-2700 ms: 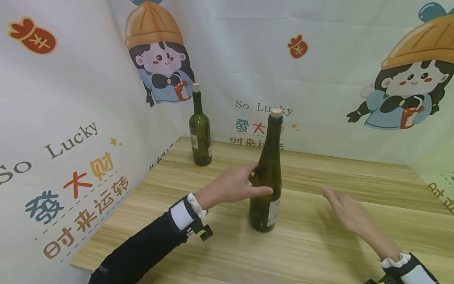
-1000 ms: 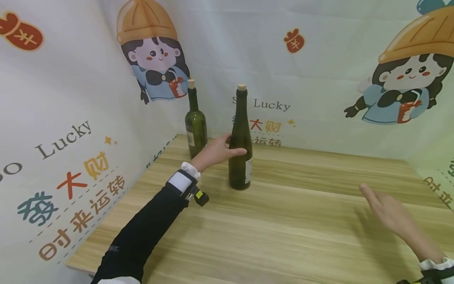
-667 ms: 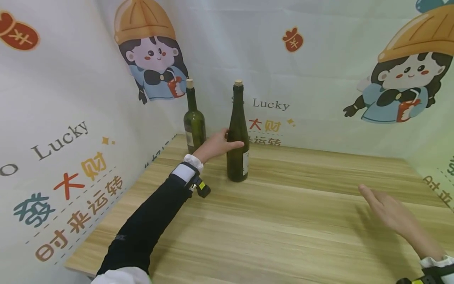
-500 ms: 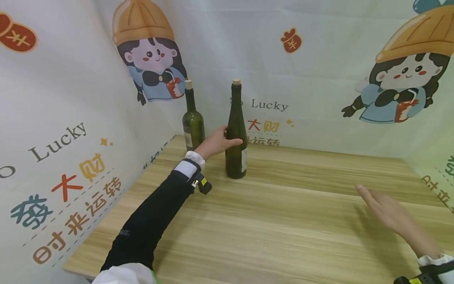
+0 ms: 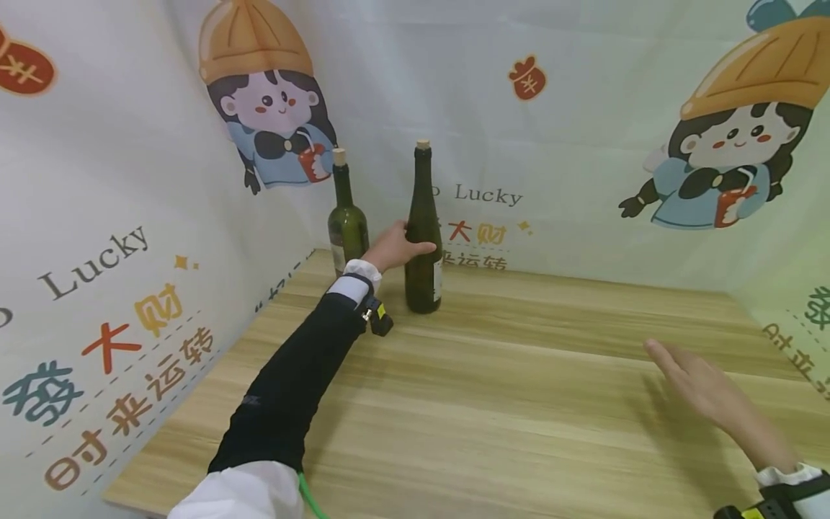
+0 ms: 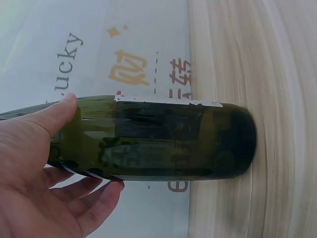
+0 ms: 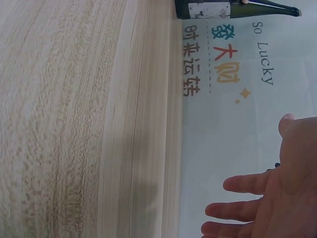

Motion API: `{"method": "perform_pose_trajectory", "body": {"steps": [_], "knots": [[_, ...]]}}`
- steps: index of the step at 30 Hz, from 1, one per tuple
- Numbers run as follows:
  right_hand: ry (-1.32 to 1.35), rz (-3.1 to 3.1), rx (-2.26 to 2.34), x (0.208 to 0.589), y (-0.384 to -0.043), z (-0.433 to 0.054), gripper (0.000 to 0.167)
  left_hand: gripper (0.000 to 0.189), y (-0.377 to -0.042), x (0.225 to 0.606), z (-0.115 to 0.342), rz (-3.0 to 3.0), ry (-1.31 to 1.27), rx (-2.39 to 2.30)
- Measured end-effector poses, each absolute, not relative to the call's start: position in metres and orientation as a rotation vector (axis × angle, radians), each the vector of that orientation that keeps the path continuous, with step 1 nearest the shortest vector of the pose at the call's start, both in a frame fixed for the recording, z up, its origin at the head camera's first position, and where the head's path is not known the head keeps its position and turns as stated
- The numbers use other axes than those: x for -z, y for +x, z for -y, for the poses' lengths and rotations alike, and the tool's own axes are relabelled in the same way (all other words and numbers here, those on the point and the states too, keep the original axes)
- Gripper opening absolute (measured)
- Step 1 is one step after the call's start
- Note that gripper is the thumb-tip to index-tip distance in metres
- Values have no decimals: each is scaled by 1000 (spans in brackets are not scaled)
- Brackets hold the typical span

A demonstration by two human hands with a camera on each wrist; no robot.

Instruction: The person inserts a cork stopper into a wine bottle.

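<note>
My left hand (image 5: 393,247) grips a tall green wine bottle (image 5: 422,281) around its body, thumb across the near side. The bottle is upright near the back of the table, with a cork (image 5: 423,144) in its neck and a pale label facing right. In the left wrist view, fingers (image 6: 101,208) curl under the green glass (image 6: 158,144), its base close to the wood. A second corked green bottle (image 5: 349,222) stands just to the left, its lower part hidden behind my left hand and wrist. My right hand (image 5: 697,386) hovers over the table's right side, fingers extended, holding nothing.
The wooden table (image 5: 519,411) meets a printed cloth backdrop (image 5: 570,173) at the back and on both sides. A green cord (image 5: 311,497) shows beside my left sleeve at the front edge of the view.
My left hand has moved the tall bottle back and to the left, from mid-table to beside the second bottle. My right hand has shifted right, still extended.
</note>
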State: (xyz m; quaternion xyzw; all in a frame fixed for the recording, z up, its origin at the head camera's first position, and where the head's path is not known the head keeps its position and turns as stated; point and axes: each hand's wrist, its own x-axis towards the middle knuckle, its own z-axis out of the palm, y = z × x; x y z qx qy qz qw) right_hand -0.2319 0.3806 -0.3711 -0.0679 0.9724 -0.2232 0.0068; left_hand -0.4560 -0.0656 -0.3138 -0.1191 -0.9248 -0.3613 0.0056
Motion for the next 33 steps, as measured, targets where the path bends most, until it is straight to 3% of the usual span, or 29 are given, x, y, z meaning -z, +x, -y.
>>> {"method": "perform_pose_trajectory", "body": {"steps": [17,33], "knots": [[-199,-2992,599,372,-235,-376,79,80,-470,311,60,2863,-195,928],[-322,-3005,587,373,-236,-361,82,81,-472,303,60,2880,-173,744]]}}
